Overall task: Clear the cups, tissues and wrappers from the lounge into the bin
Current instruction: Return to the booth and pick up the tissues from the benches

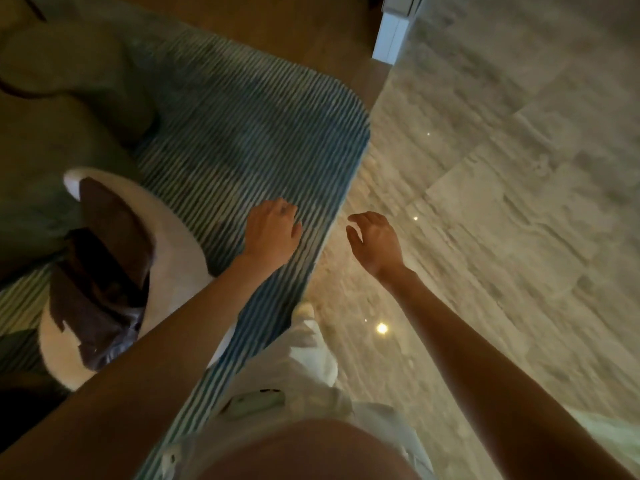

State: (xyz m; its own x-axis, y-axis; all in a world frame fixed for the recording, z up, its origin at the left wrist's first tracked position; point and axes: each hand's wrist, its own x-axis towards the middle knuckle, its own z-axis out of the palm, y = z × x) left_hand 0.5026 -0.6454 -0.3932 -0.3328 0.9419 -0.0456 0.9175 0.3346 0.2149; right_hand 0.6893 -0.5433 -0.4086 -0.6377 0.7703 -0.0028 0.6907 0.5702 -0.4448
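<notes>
My left hand [272, 232] hangs above the striped rug, fingers loosely curled, holding nothing. My right hand [374, 242] hangs above the stone floor beside the rug's edge, fingers relaxed and empty. No cup, tissue, wrapper or bin shows in this blurred downward view. My own white trousers and one foot [304, 311] stand at the rug's edge.
A blue-and-white striped rug [249, 133] covers the left half. A white round seat [173, 244] with a dark brown cloth [107, 271] on it stands at the left. A green sofa [52, 109] lies beyond it. Polished stone floor [502, 202] fills the right; a white post [393, 32] stands at the top.
</notes>
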